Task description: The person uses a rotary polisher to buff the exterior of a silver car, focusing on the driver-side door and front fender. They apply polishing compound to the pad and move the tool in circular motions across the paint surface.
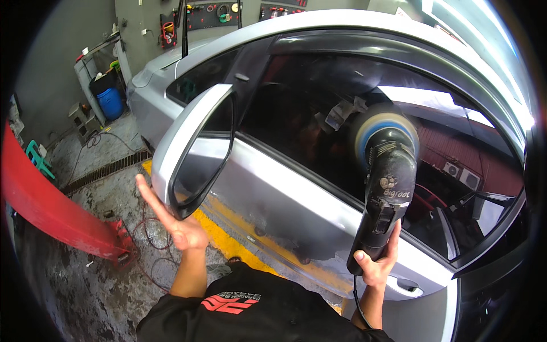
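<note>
A black polisher point(388, 176) is in my right hand point(377, 263), whose fingers wrap round its rear handle. Its round pad point(364, 128), pale with a blue ring, lies against the dark side window point(307, 108) of a silver car; the pad's rim looks smeared by motion. From the handle's end a black cord point(356, 293) hangs down past my right wrist. My left hand point(185, 228) is open at the lower edge of the silver side mirror point(188, 131), fingers stretched out. Whether its palm touches the mirror housing, I cannot tell.
The car door point(273, 188) stands close before me. At left a red lift arm or post point(62, 199) slants across, with a hose point(154, 233) on the wet floor nearby. Farther back are a blue drum point(110, 104), a floor drain point(108, 170) and a green stool point(39, 159).
</note>
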A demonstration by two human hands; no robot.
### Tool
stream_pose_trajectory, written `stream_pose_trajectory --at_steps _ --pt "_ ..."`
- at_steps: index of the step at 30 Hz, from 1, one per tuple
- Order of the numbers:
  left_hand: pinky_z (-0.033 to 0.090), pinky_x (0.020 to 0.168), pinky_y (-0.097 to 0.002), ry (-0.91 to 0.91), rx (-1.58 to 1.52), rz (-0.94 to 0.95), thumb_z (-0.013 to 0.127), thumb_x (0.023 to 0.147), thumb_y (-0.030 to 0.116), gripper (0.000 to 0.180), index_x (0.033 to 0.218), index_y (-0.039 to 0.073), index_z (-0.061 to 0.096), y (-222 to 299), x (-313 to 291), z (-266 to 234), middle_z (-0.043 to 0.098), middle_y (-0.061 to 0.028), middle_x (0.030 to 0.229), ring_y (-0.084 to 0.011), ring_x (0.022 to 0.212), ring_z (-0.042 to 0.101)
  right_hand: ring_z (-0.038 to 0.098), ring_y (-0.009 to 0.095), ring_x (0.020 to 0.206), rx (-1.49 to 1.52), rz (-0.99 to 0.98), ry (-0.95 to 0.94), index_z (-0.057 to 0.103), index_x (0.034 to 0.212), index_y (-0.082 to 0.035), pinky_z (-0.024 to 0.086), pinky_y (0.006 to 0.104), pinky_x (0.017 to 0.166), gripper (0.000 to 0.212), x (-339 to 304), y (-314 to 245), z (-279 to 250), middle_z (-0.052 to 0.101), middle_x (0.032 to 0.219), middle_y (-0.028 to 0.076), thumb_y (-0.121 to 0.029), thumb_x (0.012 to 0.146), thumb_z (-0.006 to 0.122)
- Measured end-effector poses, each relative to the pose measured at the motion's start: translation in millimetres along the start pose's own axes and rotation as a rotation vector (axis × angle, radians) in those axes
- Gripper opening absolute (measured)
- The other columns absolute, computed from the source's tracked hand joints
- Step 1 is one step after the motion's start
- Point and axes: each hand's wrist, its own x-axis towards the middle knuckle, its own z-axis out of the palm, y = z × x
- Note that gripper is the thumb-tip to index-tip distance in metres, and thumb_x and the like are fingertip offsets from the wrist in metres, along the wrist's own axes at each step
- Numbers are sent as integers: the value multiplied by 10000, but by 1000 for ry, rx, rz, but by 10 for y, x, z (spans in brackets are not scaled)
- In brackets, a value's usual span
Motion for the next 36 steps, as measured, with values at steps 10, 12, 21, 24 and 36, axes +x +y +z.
stream_pose_trajectory --at_steps 10,12,21,24,36 --pt "174 1289 -609 -613 -539 241 794 824 268 874 1586 15 450 742 -88 1528 349 -310 1679 -488 1610 230 590 273 1333 -12 -101 -56 220 1693 23 447 394 1136 1172 404 -35 205 569 1519 212 -181 789 938" --pt "225 1283 -576 -620 -527 190 802 831 244 882 1594 0 434 644 -39 1916 312 -297 1697 -485 1611 228 609 273 1340 -97 -155 -127 297 1668 35 457 392 1136 1107 581 -39 276 604 1500 242 -184 791 937" --pt "286 1272 -492 -136 -678 -32 760 817 188 887 1596 -16 389 79 427 2344 347 -243 1635 -380 1527 361 684 381 1204 -520 -239 -456 427 1625 -22 509 416 1052 1066 1570 -630 907 675 1325 250 -247 736 970" --pt "334 1251 -462 -62 -652 -58 755 826 156 781 1542 -11 490 60 838 2471 373 -229 1619 -347 1487 423 597 310 1388 -466 -250 -466 386 1648 -16 444 391 1163 1069 1890 -800 1103 602 1501 254 -223 766 954" --pt "477 1134 -492 -471 -321 -225 668 899 310 542 1413 136 670 1317 2323 3379 603 -202 1471 -396 1346 595 698 179 948 -155 -146 -253 405 1641 -18 580 292 808 861 2592 -1892 852 667 1278 152 -275 920 798"
